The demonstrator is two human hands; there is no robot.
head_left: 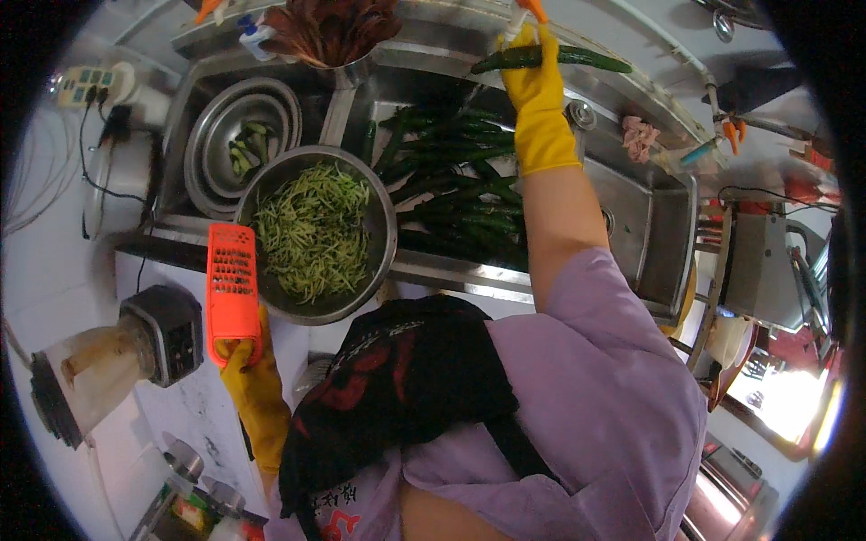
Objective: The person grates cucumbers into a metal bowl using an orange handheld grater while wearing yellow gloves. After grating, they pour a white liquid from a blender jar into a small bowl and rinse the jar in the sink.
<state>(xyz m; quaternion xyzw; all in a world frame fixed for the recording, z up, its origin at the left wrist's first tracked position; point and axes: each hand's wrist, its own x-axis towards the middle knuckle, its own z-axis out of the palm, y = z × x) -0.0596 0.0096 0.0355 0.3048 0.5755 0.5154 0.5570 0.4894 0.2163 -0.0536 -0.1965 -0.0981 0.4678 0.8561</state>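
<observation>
My left hand (238, 359), in a yellow rubber glove, grips the lower end of an orange grater (233, 270). The grater stands beside a round metal bowl (386, 245) heaped with shredded cucumber (316, 230). Up at the tap (516, 25), my right hand (534, 77), gloved the same way, is closed around a long dark green cucumber (591, 61). That cucumber lies roughly level, its ends sticking out on both sides of the glove. Below it, many more cucumbers (460, 167) lie in the middle sink basin.
Nested metal bowls (293, 113) with cucumber ends sit in the left basin. A metal pot (347, 74) holding reddish-brown leaf-like pieces stands behind. A blender (158, 334) lies near the left worktop. The right basin (642, 216) has a drain, and a pink cloth (640, 138) rests behind it.
</observation>
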